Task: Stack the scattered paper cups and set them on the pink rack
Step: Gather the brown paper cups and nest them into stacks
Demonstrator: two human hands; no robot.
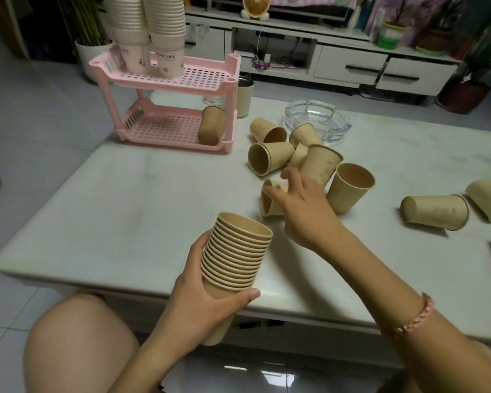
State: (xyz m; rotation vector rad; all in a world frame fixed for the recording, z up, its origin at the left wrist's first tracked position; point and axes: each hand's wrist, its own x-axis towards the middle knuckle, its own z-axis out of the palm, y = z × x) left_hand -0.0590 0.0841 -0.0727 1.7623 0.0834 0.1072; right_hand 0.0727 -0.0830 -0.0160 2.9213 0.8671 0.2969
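While my left hand [207,304] wraps around the lower part of a nested stack of brown paper cups [236,259], thumb across the front and fingers closed behind, the stack stands nearly upright over the near edge of the white table [125,211], mouth up. I have my right hand [304,205] reached further out, a pink braided bracelet [417,316] on that forearm. Its fingers are curled over a single cup lying on its side [270,199] just beyond the stack; fingertips touch the cup's upper wall, but I cannot tell whether they have fully closed on it.

Just past that hand sits a cluster of loose cups [289,148]: one leaning with its mouth up at the right, one upside down and tilted, and several on their sides touching each other. Off to the right, well apart from the cluster, a cup on its side [434,212] lies near two more at the picture's edge.

Behind the cluster is a glass ashtray [318,120]. To the far left of the table stands the pink rack [182,109], two tiers high. One brown cup [210,126] lies on its side on the lower tier, and two tall stacks of pale cups [148,32] stand on the upper tier. A cream tumbler [244,97] stands just beside the rack's right leg.
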